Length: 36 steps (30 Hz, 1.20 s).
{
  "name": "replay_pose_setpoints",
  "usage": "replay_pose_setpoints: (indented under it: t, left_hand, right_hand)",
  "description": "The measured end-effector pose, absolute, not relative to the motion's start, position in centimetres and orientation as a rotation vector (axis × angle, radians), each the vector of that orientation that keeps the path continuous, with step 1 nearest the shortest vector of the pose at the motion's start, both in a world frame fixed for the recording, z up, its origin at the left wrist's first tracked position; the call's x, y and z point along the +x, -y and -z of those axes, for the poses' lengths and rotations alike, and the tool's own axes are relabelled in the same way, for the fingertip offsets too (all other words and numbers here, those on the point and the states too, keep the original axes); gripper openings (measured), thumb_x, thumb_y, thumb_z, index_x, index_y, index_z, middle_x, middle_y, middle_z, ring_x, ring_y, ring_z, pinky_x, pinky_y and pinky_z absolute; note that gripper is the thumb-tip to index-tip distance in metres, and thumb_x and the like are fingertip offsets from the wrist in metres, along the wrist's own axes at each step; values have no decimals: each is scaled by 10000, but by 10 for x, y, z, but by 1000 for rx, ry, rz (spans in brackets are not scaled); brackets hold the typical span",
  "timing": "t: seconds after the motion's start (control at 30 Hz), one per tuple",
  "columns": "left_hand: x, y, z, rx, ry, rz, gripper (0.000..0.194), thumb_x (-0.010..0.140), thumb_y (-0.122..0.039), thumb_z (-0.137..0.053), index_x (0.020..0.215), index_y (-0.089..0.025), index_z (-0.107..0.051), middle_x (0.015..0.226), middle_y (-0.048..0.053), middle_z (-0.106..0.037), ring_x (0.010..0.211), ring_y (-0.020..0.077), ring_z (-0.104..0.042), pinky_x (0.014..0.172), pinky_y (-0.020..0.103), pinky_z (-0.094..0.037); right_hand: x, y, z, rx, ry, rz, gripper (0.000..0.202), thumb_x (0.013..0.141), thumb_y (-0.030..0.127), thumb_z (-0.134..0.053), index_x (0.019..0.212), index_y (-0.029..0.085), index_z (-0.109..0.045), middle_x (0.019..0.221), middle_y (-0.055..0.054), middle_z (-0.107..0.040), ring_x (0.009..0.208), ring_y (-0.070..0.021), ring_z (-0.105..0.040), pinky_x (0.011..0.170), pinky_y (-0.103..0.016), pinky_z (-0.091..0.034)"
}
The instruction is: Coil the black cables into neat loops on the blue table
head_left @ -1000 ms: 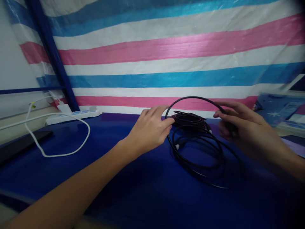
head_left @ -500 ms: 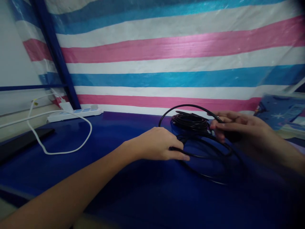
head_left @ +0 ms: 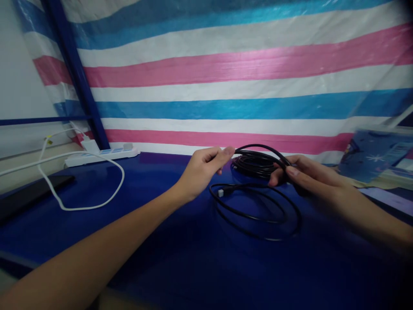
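Note:
Between my two hands runs a black cable [head_left: 258,146], arched just above the table. My left hand [head_left: 204,170] pinches it between thumb and fingers at its left side. At the right, my right hand [head_left: 311,176] is closed on strands of the same cable. Loose loops of black cable [head_left: 254,217] lie on the blue table below the hands, with a pale, square-ended connector [head_left: 221,193] at their left. A tight black cable coil [head_left: 253,165] rests behind, partly covered by the held strands and my right fingers.
A white power strip [head_left: 103,154] with a plugged-in charger and a looping white cable [head_left: 121,172] stands at the back left. Near the left edge lies a flat black object [head_left: 38,191]. A blue patterned packet [head_left: 371,153] and a phone-like slab [head_left: 389,200] are at the right.
My left hand has risen and moved left and back, bringing the cable up toward my right hand. The loose loops now lie lower on the table, with the connector showing.

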State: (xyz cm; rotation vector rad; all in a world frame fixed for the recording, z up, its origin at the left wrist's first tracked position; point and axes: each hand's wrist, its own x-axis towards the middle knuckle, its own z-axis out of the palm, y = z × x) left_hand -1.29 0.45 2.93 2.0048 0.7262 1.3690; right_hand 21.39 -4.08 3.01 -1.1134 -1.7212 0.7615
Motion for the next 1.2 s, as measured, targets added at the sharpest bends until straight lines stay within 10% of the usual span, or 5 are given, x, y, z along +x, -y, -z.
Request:
replay_pose_setpoints:
  t: [0.3, 0.5, 0.83, 1.0, 1.2]
  left_hand:
    - [-19, -10, -25, 2485, -732, -1146, 368, 844, -371, -532, 548, -153, -528, 811, 39, -576, 809, 141, -531, 758, 289, -413]
    - [-22, -17, -15, 3008, -651, -1159, 51, 778, -141, -562, 747, -167, -594, 1210, 87, -546, 1177, 209, -467, 979, 402, -369]
    - [-18, -8, -22, 2926, -924, -1599, 311, 778, -81, -513, 1072, -172, -558, 1268, 92, -519, 1186, 211, -448, 993, 395, -367]
    - [-20, -16, -16, 2782, -1079, -985, 519, 856, -147, -411, 1367, -228, -366, 1196, 68, -588, 1068, 201, -547, 911, 375, -432]
    - [-19, -20, -4, 2829, -1174, -571, 385, 888, -191, -335, 1170, -231, -593, 995, 71, -587, 933, 206, -565, 818, 352, -442]
  right_hand:
    - [216, 39, -32, -976, 1540, -723, 146, 812, 370, -604, 904, 260, -578, 978, -7, -648, 973, -179, -590, 850, -304, -427]
    - [228, 28, -30, -936, 1557, -688, 167, 816, 413, -599, 952, 316, -587, 795, 8, -619, 673, -149, -567, 670, -310, -443]
    - [219, 31, -28, -1138, 1824, -738, 351, 797, 484, -597, 1047, 238, -579, 746, -16, -618, 698, -153, -569, 653, -277, -439]
    - [212, 26, -10, -1325, 2101, -849, 356, 856, 525, -485, 930, 206, -626, 794, -34, -632, 688, -159, -566, 574, -263, -424]
    - [213, 11, 8, -1275, 2199, -196, 340, 865, 413, -441, 1035, 197, -642, 1090, -88, -632, 1037, -261, -562, 911, -419, -422]
